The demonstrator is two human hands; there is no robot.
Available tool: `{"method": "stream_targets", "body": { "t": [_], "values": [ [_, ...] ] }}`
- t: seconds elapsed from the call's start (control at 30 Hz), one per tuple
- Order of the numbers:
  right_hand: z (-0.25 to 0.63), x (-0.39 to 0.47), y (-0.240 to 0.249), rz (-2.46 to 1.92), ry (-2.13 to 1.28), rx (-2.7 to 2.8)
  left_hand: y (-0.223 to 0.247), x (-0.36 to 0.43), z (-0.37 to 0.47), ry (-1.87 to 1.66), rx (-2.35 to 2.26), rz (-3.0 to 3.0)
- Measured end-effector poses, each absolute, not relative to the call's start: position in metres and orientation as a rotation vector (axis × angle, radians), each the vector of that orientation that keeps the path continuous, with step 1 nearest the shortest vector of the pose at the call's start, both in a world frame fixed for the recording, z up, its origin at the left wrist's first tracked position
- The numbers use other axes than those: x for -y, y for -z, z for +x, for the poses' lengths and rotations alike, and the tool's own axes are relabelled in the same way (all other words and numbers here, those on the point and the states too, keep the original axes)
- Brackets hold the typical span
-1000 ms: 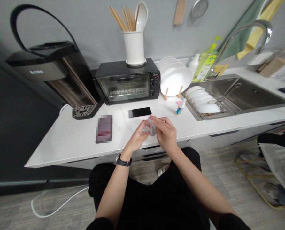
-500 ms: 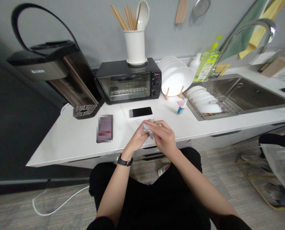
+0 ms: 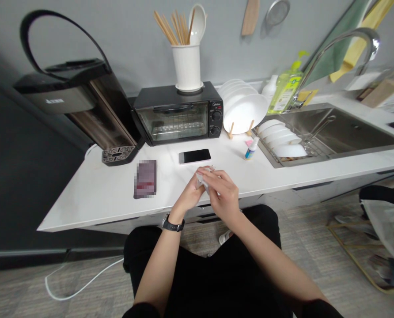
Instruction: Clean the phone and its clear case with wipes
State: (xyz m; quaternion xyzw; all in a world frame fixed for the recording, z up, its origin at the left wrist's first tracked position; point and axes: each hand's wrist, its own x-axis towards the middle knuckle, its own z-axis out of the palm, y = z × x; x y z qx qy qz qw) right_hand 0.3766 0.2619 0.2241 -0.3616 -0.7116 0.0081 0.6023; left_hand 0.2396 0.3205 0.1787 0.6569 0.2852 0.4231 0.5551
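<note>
My two hands meet over the counter's front edge. Between them is a small pale grey cloth (image 3: 201,179), crumpled. My left hand (image 3: 191,192), with a black-strapped watch (image 3: 172,224) on its wrist, is closed on it from the left. From the right, the fingers of my right hand (image 3: 225,194) press over it. Whether the cloth wraps something is hidden by the fingers. Just beyond my hands lies a phone (image 3: 195,156), dark screen up. A small spray bottle (image 3: 251,149) with a white top stands to the right. A purplish pouch-like item (image 3: 145,179), blurred out, lies left.
A black toaster oven (image 3: 179,119) bears a white utensil holder (image 3: 187,66). Left of it stands a tall dark drink machine (image 3: 97,106). White plates (image 3: 245,112) stand in a rack beside the sink (image 3: 349,132), with bowls (image 3: 283,139) at its left end.
My hands have shifted slightly left with the cloth, and the right fingers lie a little further over it. Nothing else on the counter has moved.
</note>
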Motion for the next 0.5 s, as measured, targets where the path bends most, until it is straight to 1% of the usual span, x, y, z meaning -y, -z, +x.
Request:
{"method": "stream_targets", "body": {
  "t": [0.13, 0.3, 0.5],
  "values": [
    [0.371, -0.258, -0.226, -0.826, -0.008, 1.694, -0.183, -0.318, 0.24, -1.018, -0.656, 1.544],
    [0.388, -0.267, -0.224, -0.776, 0.002, 1.764, -0.18, -0.321, 0.24, -1.011, -0.651, 1.536],
    [0.408, -0.278, -0.213, -0.877, 0.013, 1.643, -0.18, -0.322, 0.241, -1.017, -0.596, 1.614]
  ]
}}
